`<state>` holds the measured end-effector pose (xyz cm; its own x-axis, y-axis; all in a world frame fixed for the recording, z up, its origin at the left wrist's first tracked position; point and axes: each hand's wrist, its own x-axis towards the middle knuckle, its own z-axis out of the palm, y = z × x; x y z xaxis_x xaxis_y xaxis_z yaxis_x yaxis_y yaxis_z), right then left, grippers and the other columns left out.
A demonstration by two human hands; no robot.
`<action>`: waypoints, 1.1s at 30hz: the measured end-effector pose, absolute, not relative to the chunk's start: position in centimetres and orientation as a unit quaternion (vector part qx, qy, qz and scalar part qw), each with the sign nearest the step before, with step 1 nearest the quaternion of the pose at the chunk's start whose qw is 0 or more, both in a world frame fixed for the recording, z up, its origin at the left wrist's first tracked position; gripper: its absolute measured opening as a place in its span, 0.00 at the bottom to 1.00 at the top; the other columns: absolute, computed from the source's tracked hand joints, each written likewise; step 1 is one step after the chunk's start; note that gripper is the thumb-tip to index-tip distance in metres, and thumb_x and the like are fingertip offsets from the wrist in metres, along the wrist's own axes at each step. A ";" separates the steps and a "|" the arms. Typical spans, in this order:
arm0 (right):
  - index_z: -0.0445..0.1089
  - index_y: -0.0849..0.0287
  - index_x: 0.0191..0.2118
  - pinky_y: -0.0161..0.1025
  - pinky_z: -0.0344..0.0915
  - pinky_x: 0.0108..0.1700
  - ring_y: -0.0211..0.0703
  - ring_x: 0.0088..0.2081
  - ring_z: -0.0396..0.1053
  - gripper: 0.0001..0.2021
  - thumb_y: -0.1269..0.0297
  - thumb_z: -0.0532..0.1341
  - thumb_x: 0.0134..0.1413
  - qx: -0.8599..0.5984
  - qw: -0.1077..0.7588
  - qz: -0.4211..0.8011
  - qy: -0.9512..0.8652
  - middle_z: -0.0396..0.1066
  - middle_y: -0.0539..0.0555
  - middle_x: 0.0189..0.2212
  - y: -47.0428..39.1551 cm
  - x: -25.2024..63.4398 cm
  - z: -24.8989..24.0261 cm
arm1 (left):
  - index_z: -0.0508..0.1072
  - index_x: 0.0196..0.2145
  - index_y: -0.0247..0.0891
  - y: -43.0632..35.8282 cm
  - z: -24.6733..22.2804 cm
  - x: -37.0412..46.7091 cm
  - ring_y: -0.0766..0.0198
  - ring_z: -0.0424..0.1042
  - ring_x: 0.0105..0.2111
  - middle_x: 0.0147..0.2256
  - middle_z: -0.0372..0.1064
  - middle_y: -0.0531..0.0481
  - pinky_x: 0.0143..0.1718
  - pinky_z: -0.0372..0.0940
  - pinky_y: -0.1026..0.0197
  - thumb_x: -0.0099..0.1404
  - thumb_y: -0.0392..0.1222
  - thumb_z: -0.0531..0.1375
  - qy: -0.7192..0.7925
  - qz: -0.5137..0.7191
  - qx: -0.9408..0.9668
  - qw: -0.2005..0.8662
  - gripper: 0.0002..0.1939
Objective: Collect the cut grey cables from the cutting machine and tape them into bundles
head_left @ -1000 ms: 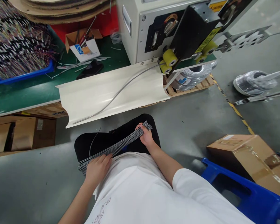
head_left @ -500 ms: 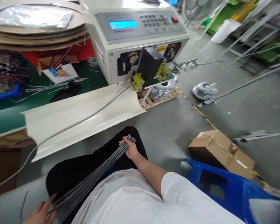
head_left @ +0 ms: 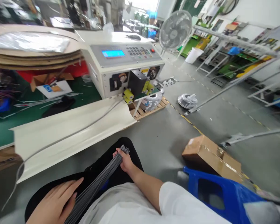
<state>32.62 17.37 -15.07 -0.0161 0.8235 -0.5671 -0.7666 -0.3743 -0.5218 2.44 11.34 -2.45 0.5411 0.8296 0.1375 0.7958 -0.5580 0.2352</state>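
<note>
A long bundle of grey cut cables (head_left: 100, 183) lies slantwise across my lap. Near its far end my right hand (head_left: 126, 160) is closed round it, the cut tips poking out just past the thumb. My left hand (head_left: 57, 200) is beside the lower part of the bundle, above my left thigh. Its fingers are stretched out and the thumb is apart from them, at the cables' edge. Whether the thumb touches them I cannot tell. A single grey cable (head_left: 67, 134) runs from the yellow rollers (head_left: 128, 95) along a cream chute (head_left: 84, 124) and hangs over its left end.
The cable-cutting machine (head_left: 123, 57) with a lit blue display stands on the green bench. Coiled cable (head_left: 151, 101) sits on a pallet beneath it. To my right are a cardboard box (head_left: 212, 158) and a blue plastic stool or chair (head_left: 214, 189). A fan (head_left: 176, 30) stands farther back.
My left hand has moved up and right along the bundle, its fingers now extended. My right hand keeps its hold. The camera view has tilted upward, showing more of the room.
</note>
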 end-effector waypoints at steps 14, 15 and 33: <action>0.77 0.55 0.35 0.42 0.70 0.41 0.43 0.33 0.74 0.12 0.61 0.73 0.42 -0.418 0.554 0.719 -0.042 0.74 0.50 0.27 17.2 33.3 -15.3 | 0.67 0.57 0.41 20.6 1.4 6.2 0.50 0.69 0.48 0.48 0.71 0.43 0.45 0.63 0.51 0.66 0.53 0.56 0.565 0.129 0.802 -0.149 0.24; 0.77 0.55 0.36 0.43 0.70 0.42 0.43 0.32 0.74 0.12 0.61 0.73 0.42 -0.419 0.554 0.718 -0.049 0.74 0.50 0.27 17.3 33.3 -15.4 | 0.69 0.53 0.41 20.1 1.5 5.6 0.52 0.70 0.45 0.45 0.72 0.44 0.44 0.63 0.52 0.67 0.51 0.57 0.556 0.137 0.805 -0.157 0.20; 0.75 0.59 0.39 0.43 0.70 0.49 0.45 0.41 0.75 0.13 0.64 0.70 0.46 -0.421 0.525 0.739 -0.033 0.78 0.56 0.40 17.5 33.2 -15.6 | 0.72 0.49 0.45 2.5 -4.0 3.4 0.68 0.70 0.24 0.25 0.70 0.55 0.26 0.60 0.62 0.67 0.34 0.56 0.483 -0.019 0.875 0.029 0.15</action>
<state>33.21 17.54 -15.61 -0.0944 0.8039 -0.5872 -0.7480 -0.4465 -0.4910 3.40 2.46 -4.04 0.5332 0.8437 -0.0623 0.8460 -0.5323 0.0324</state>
